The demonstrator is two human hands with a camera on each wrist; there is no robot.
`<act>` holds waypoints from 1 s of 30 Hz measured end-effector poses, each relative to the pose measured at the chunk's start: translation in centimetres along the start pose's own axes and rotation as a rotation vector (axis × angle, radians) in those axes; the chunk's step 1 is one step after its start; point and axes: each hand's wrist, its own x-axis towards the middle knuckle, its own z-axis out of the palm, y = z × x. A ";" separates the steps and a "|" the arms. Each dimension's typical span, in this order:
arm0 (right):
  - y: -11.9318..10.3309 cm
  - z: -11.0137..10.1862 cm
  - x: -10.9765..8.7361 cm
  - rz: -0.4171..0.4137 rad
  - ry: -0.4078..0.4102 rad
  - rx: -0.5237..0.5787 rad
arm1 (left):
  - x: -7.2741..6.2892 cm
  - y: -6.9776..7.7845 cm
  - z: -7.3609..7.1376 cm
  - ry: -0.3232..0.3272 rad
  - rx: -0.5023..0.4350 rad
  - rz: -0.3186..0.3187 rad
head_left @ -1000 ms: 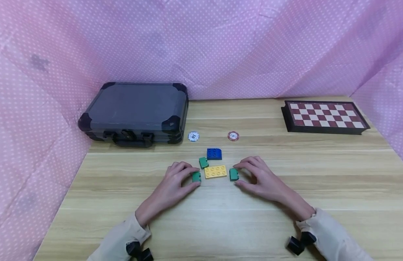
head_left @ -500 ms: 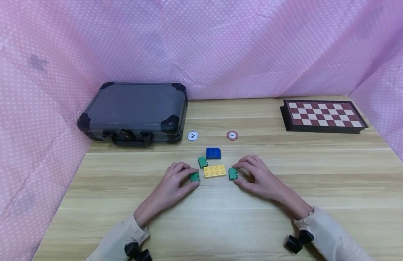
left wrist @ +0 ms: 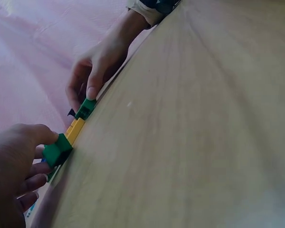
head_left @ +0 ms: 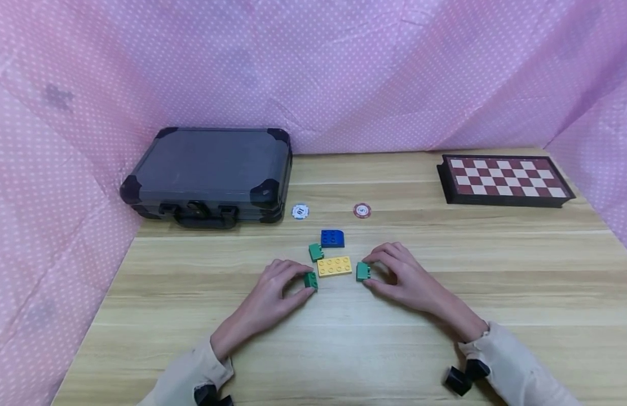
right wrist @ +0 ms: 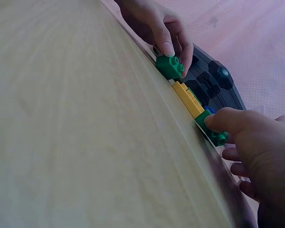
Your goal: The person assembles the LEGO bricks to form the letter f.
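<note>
Head view: left grip point(head_left: 266, 295) pinches one green block point(head_left: 310, 281), right grip point(head_left: 412, 283) a second green block point(head_left: 362, 272).

The head view cuts off both sleeves point(head_left: 189, 369) and the near side of the counter point(head_left: 344, 361); from the right wrist, the right hand point(right wrist: 261, 147) runs off frame, and the yellow brick point(right wrist: 188, 99) and green brick point(right wrist: 212, 131) hide most of the blue brick point(right wrist: 209, 109).
</note>
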 end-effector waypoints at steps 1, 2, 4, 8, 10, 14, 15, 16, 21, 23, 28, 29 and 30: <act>0.0 0.0 0.0 0.000 -0.002 0.001 | 0.0 0.0 0.0 -0.006 -0.011 -0.006; -0.1 0.0 0.0 0.000 -0.005 0.002 | -0.1 0.1 0.0 -0.012 -0.020 -0.013; -0.1 -0.1 0.0 0.002 -0.009 0.005 | -0.1 0.2 0.1 -0.024 -0.039 -0.023; -0.2 -0.2 -0.1 0.011 -0.016 0.009 | -0.1 0.4 0.2 -0.047 -0.065 -0.023; -0.3 -0.3 -0.1 0.016 -0.017 0.012 | -0.1 0.5 0.2 -0.057 -0.071 -0.021; -0.3 -0.3 -0.1 0.021 -0.018 0.023 | -0.2 0.6 0.3 -0.068 -0.076 -0.030; -0.3 -0.3 -0.1 0.023 -0.019 0.026 | -0.2 0.5 0.4 -0.068 -0.074 -0.029; -0.4 -0.3 -0.1 0.024 -0.019 0.030 | -0.2 0.5 0.4 -0.068 -0.074 -0.029; -0.6 -0.5 0.0 0.017 -0.017 0.043 | -0.2 0.5 0.4 -0.068 -0.062 -0.015; -0.7 -0.5 0.1 0.012 -0.016 0.049 | -0.1 0.6 0.4 -0.071 -0.060 -0.017; -1.2 -0.6 0.1 0.022 -0.030 0.073 | -0.1 0.7 0.4 -0.078 -0.063 -0.029; -1.3 -0.6 0.2 0.024 -0.035 0.076 | 0.0 0.7 0.4 -0.080 -0.064 -0.031; -1.4 -0.6 0.2 0.024 -0.041 0.077 | 0.0 0.7 0.4 -0.083 -0.066 -0.035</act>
